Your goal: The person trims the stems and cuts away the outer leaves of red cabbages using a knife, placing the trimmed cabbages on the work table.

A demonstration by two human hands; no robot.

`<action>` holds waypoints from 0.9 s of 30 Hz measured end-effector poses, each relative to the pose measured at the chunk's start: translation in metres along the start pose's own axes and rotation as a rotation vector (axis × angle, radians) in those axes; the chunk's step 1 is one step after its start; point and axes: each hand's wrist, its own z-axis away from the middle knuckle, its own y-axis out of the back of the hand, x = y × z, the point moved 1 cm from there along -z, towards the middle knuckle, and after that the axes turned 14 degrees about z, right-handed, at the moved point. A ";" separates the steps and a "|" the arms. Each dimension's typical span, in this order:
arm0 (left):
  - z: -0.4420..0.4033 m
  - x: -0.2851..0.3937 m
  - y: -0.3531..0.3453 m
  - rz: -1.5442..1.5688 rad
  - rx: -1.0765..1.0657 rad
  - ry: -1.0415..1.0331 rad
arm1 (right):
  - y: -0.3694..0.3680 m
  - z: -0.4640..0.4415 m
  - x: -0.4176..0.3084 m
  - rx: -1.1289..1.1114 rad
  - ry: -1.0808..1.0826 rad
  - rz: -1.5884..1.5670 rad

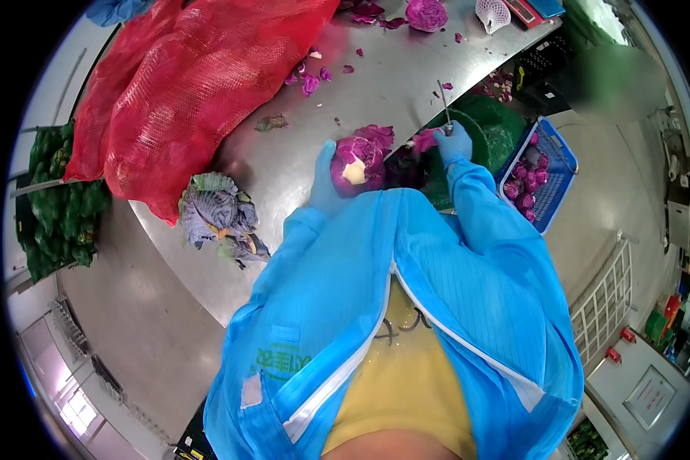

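My left hand [325, 180], in a blue glove, is closed against the side of a red cabbage [350, 158] at the table's near edge. A pale cut patch shows on the cabbage, and a loose outer leaf [377, 136] spreads from its far side. In my gloved right hand [455, 144] is a knife [444, 103], its thin blade pointing away from me. Beside the right fingers hangs a purple cabbage leaf [423, 140]; whether they grip it I cannot tell. Below that hand stands a green bin [492, 126], with dark purple leaves near it.
A large red mesh sack [199, 84] covers the left of the metal table [307, 115]. Wilted outer leaves [216, 211] lie nearer me. Another red cabbage [426, 14] and scraps sit at the far side. To the right, a blue basket [553, 188] holds several red cabbages.
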 end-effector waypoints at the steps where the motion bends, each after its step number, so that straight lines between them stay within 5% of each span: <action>1: -0.008 0.052 -0.012 0.472 0.042 0.203 | 0.007 -0.002 0.003 -0.035 -0.008 0.096; 4: -0.007 0.065 -0.012 0.957 -0.049 0.246 | 0.035 0.033 -0.031 0.166 0.216 0.033; 6: 0.000 0.024 -0.001 0.357 0.015 0.053 | 0.023 0.043 -0.050 0.021 0.408 -0.187; 8: 0.000 0.018 0.004 0.467 0.014 0.123 | 0.017 0.058 -0.077 -0.404 0.558 -0.547; 12: -0.006 0.015 0.013 0.478 -0.021 0.177 | 0.020 0.065 -0.113 -0.470 0.962 -0.333; 21: -0.015 0.019 0.022 0.366 -0.083 0.145 | 0.019 0.046 -0.130 -0.596 1.111 -0.086; 27: -0.021 0.035 0.020 0.388 -0.061 0.201 | 0.016 0.048 -0.130 -0.553 0.991 -0.253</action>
